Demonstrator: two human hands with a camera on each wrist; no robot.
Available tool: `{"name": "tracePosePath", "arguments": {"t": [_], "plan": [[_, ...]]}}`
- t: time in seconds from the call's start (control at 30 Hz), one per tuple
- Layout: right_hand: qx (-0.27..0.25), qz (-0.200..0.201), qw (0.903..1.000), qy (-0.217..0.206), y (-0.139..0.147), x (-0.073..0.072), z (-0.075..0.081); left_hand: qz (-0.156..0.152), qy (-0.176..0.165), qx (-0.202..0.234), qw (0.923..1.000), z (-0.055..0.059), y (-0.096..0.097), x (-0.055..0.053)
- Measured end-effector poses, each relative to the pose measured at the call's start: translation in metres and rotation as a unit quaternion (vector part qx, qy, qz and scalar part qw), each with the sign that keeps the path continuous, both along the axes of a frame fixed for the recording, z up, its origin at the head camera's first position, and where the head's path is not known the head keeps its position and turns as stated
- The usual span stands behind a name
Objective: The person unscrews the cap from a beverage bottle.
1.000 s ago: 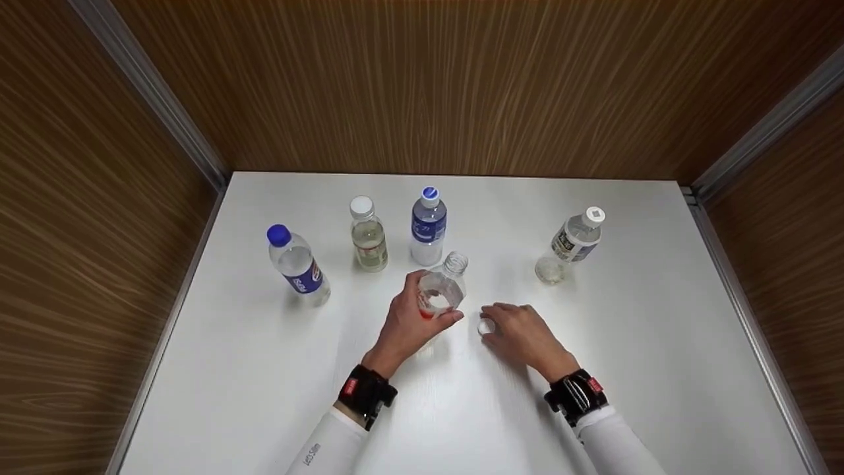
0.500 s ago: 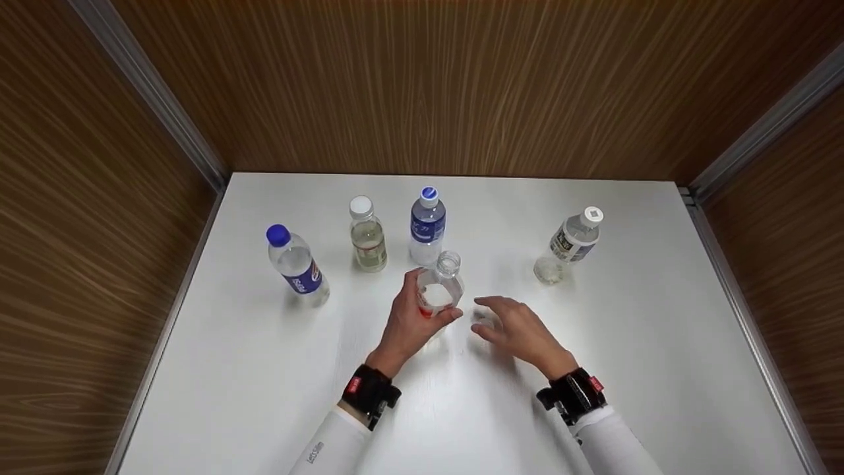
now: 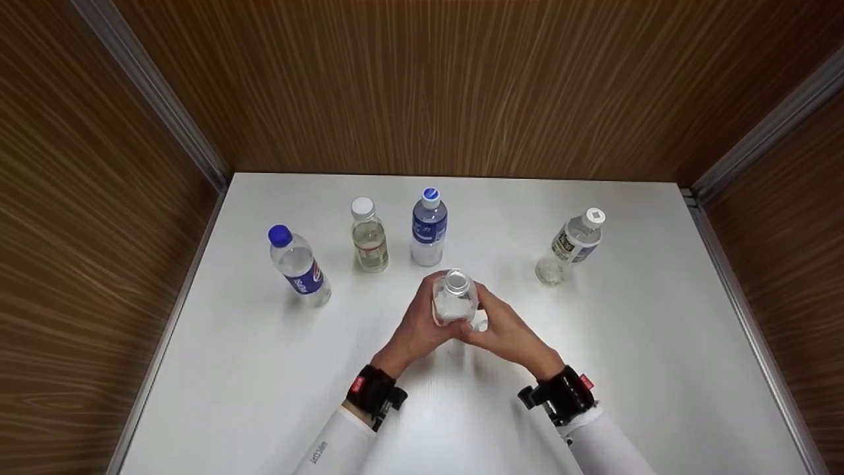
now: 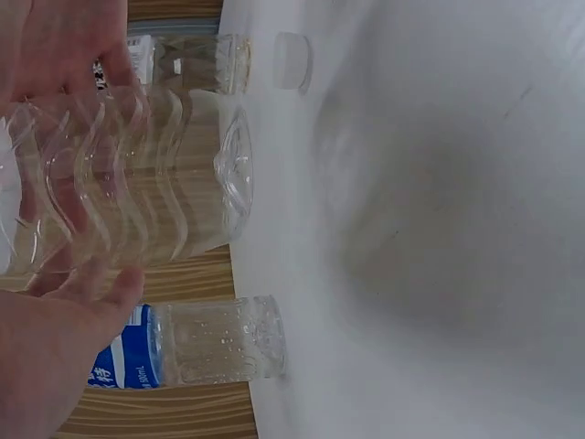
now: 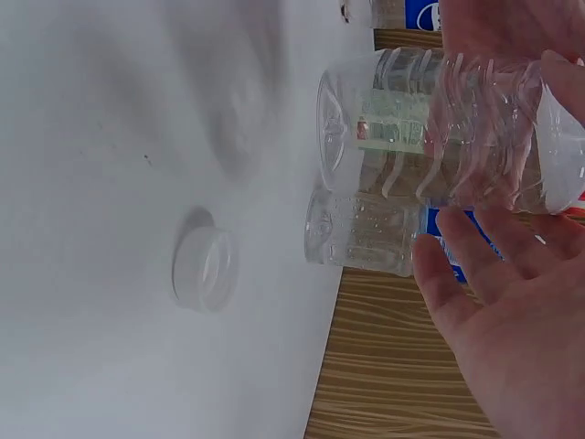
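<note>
I've got left grip (image 3: 420, 328) and right grip (image 3: 504, 334) both holding the uncapped bottle (image 3: 455, 306). Steadying step, I'd guess; next move wants light, even pressure.

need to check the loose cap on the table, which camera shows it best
The right wrist view: there the loose cap looks largest and nothing covers it, with its round rim showing. The left wrist view shows it smaller and side-on, near the top edge. The head view gives only a tiny glimpse beside the right hand.

There are five bottles (image 3: 300, 267) (image 3: 370, 239) (image 3: 429, 227) (image 3: 455, 307) (image 3: 575, 239) and one loose cap (image 5: 203, 268).
</note>
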State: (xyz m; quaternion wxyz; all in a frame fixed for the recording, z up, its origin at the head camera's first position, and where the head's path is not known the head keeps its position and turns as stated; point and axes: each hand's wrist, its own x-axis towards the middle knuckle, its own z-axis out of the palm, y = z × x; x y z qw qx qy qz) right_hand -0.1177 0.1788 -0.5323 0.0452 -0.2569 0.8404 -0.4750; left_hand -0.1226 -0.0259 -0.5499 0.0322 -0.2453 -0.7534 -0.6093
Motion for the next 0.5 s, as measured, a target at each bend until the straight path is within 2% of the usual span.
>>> {"name": "tracePosePath", "arguments": {"t": [0.1, 0.27, 0.4, 0.5], "plan": [[-0.006, 0.003, 0.9998, -0.018, -0.001, -0.002, 0.0, -0.017, -0.02, -0.01, 0.9996, 0.001, -0.002, -0.001], [-0.022, -0.016, 0.9992, -0.028, 0.001, -0.01, -0.003, -0.021, -0.083, -0.02, 0.9961, 0.001, -0.005, 0.0], [-0.037, -0.064, 0.9973, -0.001, 0.006, -0.019, -0.006, -0.006, -0.095, -0.035, 0.9948, 0.0, -0.008, 0.001], [-0.041, -0.097, 0.9942, 0.023, 0.009, -0.027, -0.007, 0.01, -0.086, -0.058, 0.9945, 0.0, -0.012, 0.002]]}}
